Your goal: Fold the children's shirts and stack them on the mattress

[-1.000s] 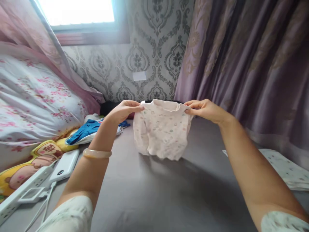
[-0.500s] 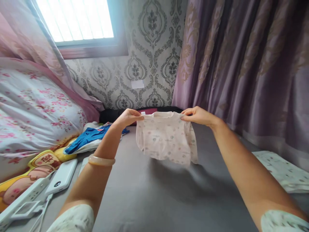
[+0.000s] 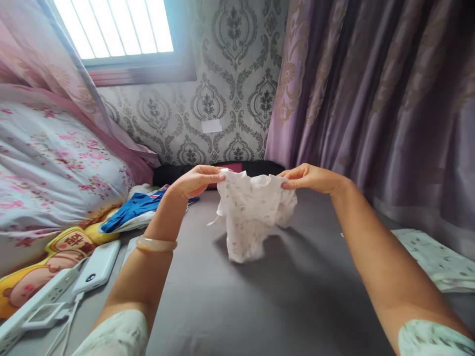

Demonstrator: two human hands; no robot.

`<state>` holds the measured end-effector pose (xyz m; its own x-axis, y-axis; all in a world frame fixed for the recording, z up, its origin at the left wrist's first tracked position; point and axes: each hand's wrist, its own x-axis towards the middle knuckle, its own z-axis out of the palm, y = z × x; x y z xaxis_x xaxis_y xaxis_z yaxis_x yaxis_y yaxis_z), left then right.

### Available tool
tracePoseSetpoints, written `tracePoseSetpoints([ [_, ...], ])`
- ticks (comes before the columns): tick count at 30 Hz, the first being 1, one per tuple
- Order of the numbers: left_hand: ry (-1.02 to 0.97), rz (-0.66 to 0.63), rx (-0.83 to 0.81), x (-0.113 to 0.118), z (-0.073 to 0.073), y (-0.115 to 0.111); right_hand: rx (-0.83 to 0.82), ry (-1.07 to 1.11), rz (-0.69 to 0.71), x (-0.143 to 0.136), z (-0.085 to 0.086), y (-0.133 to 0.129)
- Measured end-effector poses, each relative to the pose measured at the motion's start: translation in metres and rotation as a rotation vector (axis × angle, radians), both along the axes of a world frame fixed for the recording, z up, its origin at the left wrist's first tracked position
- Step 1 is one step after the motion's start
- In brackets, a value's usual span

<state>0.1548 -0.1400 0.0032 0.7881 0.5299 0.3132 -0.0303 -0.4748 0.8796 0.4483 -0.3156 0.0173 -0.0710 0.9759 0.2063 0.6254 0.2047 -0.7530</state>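
Can't read a full word from here. Lwr L of frame: yellow cushion (image 3: 71,241) w/ one big dark Chinese-style char., too skewed for me to name. Mid-L: blue cloth (image 3: 129,211) w/ tiny red-white logo, brand unclear. White device (image 3: 102,264), lwr L nr cushion: dark oval display, too blurry to read.
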Motion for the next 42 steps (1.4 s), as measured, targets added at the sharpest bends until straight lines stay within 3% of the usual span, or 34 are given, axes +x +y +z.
tracePoseSetpoints([
  [3, 0.008, 0.079, 0.035, 0.001, -0.003, 0.002, 0.037, 0.013, -0.075, 0.002, 0.000, 0.000],
  [7, -0.002, 0.009, -0.075, 0.002, -0.004, 0.004, 0.019, 0.024, -0.033, 0.003, 0.001, 0.000],
  [11, 0.004, 0.086, -0.091, 0.005, -0.004, 0.005, 0.051, 0.033, -0.115, 0.002, 0.001, 0.002],
  [14, -0.051, 0.055, -0.151, 0.007, -0.006, 0.006, 0.020, 0.064, -0.060, 0.001, 0.001, 0.003],
  [18, -0.083, 0.189, -0.164, 0.010, -0.009, 0.008, 0.050, 0.069, -0.105, 0.001, 0.001, 0.005],
  [21, -0.082, 0.166, -0.160, 0.012, -0.009, 0.008, 0.069, 0.039, -0.130, 0.001, 0.000, 0.008],
  [23, -0.120, 0.197, -0.083, 0.014, -0.008, 0.010, 0.158, 0.028, -0.193, 0.001, -0.001, 0.012],
  [27, -0.406, 0.424, 0.317, 0.023, -0.006, 0.018, 0.424, 0.036, -0.289, 0.004, -0.002, 0.021],
  [30, -0.342, 0.433, 0.512, 0.028, -0.008, 0.025, 0.385, -0.007, -0.241, 0.005, -0.001, 0.024],
  [37, -0.304, 0.553, 0.615, 0.033, -0.013, 0.026, 0.313, 0.072, -0.234, 0.005, -0.002, 0.024],
  [42, -0.280, 0.540, 0.582, 0.036, -0.014, 0.029, 0.314, 0.041, -0.245, 0.008, -0.003, 0.025],
])
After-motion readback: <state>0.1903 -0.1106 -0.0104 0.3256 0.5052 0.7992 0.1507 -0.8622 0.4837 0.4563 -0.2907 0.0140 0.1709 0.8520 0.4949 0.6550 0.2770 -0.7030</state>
